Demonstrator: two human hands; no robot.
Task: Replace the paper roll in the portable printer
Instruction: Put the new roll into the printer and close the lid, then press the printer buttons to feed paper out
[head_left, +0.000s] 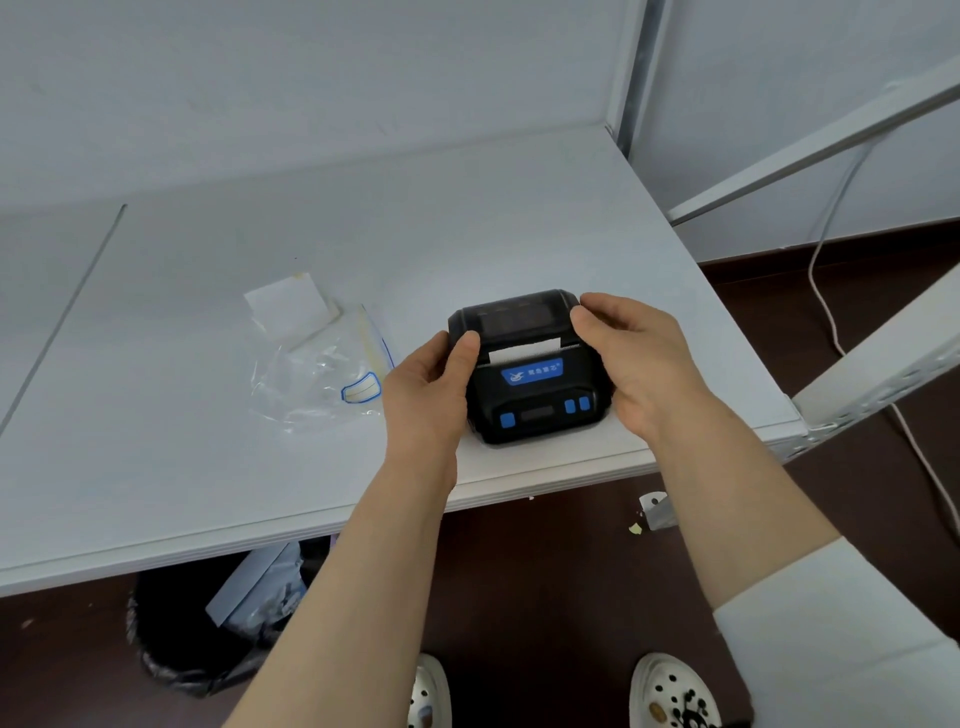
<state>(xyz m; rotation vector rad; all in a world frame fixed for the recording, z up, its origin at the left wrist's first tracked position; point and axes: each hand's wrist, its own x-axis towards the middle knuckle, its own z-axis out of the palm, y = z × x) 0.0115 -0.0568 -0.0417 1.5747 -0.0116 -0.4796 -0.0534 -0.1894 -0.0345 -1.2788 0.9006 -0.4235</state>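
Note:
A black portable printer with blue buttons and a blue label stands near the front right edge of the white table. Its dark translucent lid looks closed, and a white strip of paper sticks out of the slot. My left hand grips the printer's left side, thumb pressing on the lid's left corner. My right hand holds the right side, thumb and fingers on the lid's right corner. The roll inside is hidden.
An empty clear plastic bag with a blue-outlined label lies left of the printer, and white paper pieces lie behind it. A bin with a black liner stands under the table. Metal shelf struts and a cable are at the right.

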